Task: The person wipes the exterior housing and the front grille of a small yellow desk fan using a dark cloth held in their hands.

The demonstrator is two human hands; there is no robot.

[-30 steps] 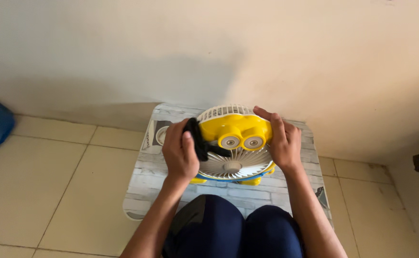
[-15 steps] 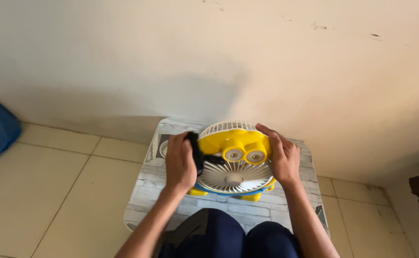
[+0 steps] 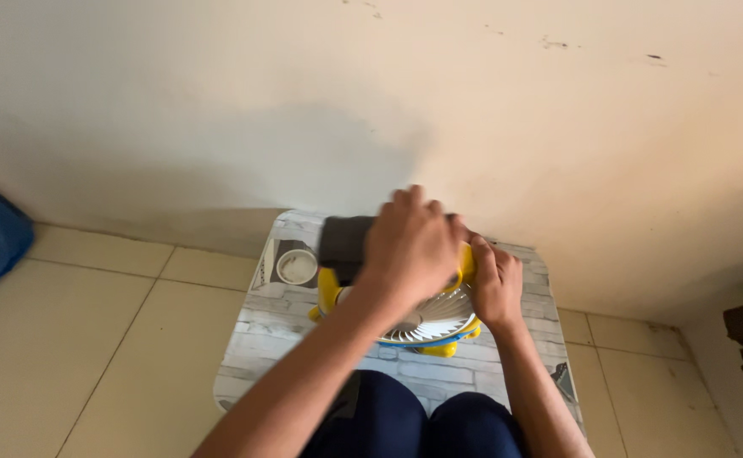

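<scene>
A fan stands on a table, cup at its left.

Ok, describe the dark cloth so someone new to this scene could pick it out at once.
Find the small low table with the grey brick-pattern top, against the cream wall. On it stands a yellow fan with a white grille. The dark cloth lies over the fan's top, under the left hand; it is the only dark, soft thing there, beside the pictured white cup.

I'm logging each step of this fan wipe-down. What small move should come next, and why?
Probably draw the left hand and its dark cloth back across the top of the yellow fan: the cloth lies over the fan's top edge, while the right hand braces its side on the small table.
</scene>
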